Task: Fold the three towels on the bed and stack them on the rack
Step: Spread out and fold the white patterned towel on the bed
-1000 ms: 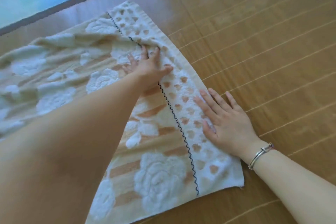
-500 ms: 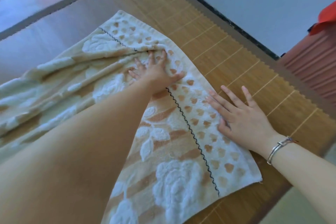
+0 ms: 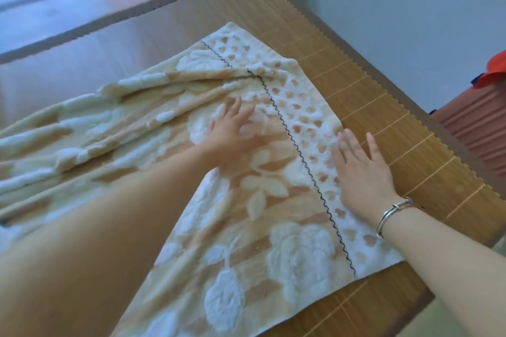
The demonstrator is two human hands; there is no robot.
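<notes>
Since the earlier frames the left hand (image 3: pixel 232 134) has slid back from the black zigzag stitch line (image 3: pixel 301 159) toward the flowered middle of the cloth, and it is blurred with motion; the view has also swung so that more of the grey wall (image 3: pixel 410 22) and the bed's far edge show. The beige and white terry towel with raised rose patterns (image 3: pixel 246 254) lies spread on the woven bamboo bed mat (image 3: pixel 397 117), its near half flat, its far left part bunched into long ridges, and a fold creasing the upper corner by the stitch line. The left hand lies flat on the towel with fingers straight and spread, grasping nothing. The right hand (image 3: pixel 361 172) rests palm down on the heart-dotted border strip near the towel's right edge, fingers straight, the outer ones reaching onto the mat; it too holds nothing. A thin silver bracelet with a coloured thread (image 3: pixel 391 213) circles the right wrist. Beyond the mat's corner at the right stands a ribbed reddish-brown object (image 3: pixel 476 128) with something bright orange-red (image 3: pixel 495 68) on top, too cut off to identify.
</notes>
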